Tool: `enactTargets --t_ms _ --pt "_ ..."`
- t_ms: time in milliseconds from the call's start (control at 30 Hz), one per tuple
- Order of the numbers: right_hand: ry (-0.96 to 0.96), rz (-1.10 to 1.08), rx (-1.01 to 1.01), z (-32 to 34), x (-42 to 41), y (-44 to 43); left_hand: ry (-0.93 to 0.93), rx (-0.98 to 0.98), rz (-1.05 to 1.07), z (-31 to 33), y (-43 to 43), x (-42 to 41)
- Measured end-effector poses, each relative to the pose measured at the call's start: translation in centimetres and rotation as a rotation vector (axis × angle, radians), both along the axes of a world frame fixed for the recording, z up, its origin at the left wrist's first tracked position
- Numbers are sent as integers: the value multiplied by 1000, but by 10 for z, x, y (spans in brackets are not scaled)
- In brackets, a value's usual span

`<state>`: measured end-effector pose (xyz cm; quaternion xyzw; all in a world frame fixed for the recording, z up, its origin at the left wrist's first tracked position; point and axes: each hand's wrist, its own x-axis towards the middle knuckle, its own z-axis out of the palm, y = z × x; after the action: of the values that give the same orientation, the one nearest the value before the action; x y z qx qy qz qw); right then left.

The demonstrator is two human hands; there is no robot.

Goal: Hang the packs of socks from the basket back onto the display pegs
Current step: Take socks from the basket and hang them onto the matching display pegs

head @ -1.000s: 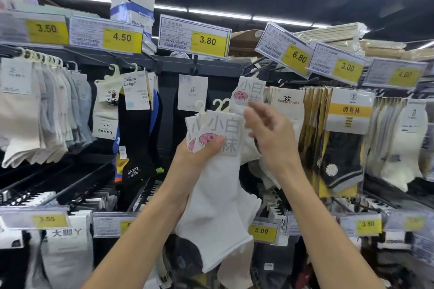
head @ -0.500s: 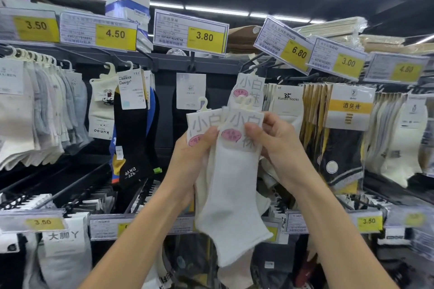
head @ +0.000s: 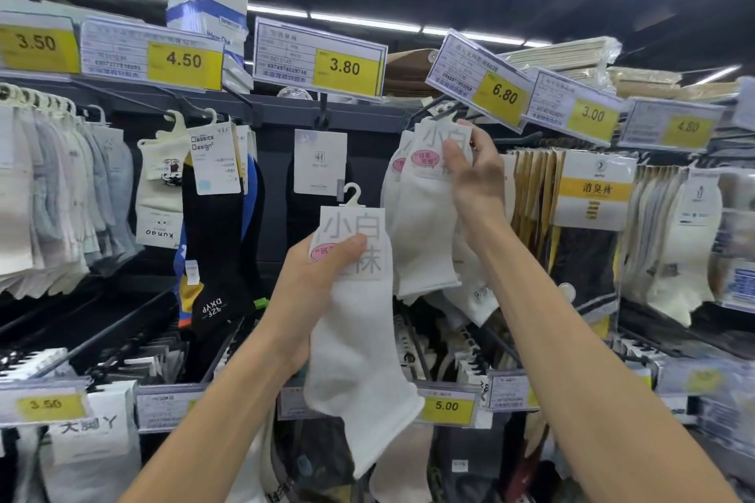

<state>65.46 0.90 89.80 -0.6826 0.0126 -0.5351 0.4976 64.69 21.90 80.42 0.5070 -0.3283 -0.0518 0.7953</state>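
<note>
Holding two white sock packs, we are tagging hands first: the left hand (head: pixel 322 274) is gripping the lower pack (head: pixel 359 339) by its header card (head: pixel 361 235), thumb pressed across the printed front and fingers curled behind. The right hand (head: pixel 476 176) is pinching the card of the upper pack (head: pixel 425 225) between thumb and fingers, up at the peg (head: pixel 421 114) beneath the 6.80 price tag (head: pixel 482 82). We are not seeing whether that upper pack is seated on the peg, since card and fingers are covering the spot. Key relation: the lower pack is hanging below and to the left of that peg, long axis vertical, its white plastic hook (head: pixel 352 192) pointing straight up and free, sock end dangling down. The right hand is sitting nearer the peg and the left hand well below it, so we are judging that the lower pack is needing a lift up and rightward, hook leading. Look: plain white ankle socks, soft and limp, rolled edge at the bottom, pale card with large grey characters and a pink oval sticker (head: pixel 425 158). The basket is not showing in view.
</note>
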Motion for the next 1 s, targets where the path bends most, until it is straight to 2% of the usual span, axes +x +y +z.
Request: enactTargets --t_ms 300,400,467,567,667,800,933,1000 --pt "142 -92 -167 -16 -3 -2 -7 5 12 1 2 2" --pt "31 -234 -279 -36 -28 16 -61 4 11 1 -3 3" --pt "-52 -126 -327 -54 -47 33 -140 -17 23 2 -9 2" --pt "64 270 -312 -70 -69 53 -270 -42 -3 6 -19 -1" --pt "91 356 -261 -67 -74 49 -324 13 6 6 -25 -1" --pt "-1 231 5 -43 -68 20 -417 292 155 -13 -19 5" --pt "10 38 47 -20 -53 -3 -708 863 347 -43 -11 8" --pt "0 18 0 -15 -46 -5 -825 1027 437 -53 -11 8"
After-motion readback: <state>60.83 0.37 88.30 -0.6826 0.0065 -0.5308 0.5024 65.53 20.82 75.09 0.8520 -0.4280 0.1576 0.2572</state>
